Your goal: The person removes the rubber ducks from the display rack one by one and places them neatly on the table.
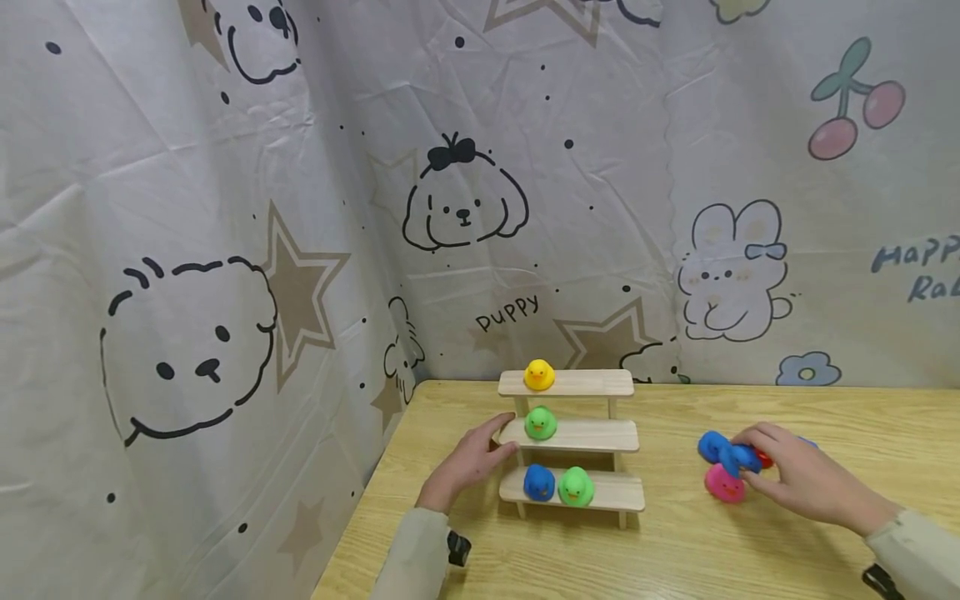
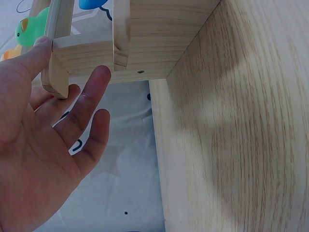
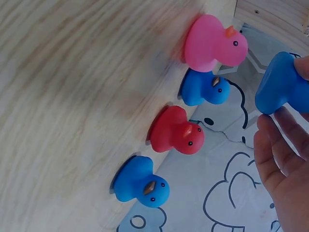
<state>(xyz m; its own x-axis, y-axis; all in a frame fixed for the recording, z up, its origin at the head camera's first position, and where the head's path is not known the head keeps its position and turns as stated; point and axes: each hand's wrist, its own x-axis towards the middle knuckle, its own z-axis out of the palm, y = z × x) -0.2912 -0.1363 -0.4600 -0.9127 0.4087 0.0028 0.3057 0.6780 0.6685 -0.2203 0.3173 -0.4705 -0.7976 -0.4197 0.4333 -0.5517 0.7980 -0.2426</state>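
A three-tier wooden shelf [image 1: 600,382] stands on the table, its left end at the middle tier held by my left hand [image 1: 474,457]. In the left wrist view, the thumb [image 2: 41,52] lies on the board's edge with a finger behind it. My right hand [image 1: 806,479] pinches a blue rubber duck [image 3: 277,84], raised above the table. Below it sit a pink duck [image 3: 205,43], a blue duck [image 3: 195,87], a red duck [image 3: 169,129] and another blue duck [image 3: 134,179].
A yellow duck [image 1: 538,375] sits on the top tier and a green duck [image 1: 540,423] on the middle one. The bottom tier bears a blue duck [image 1: 538,483] and a green duck [image 1: 576,487]. A printed curtain [image 1: 600,250] hangs behind the wooden table [image 1: 675,550].
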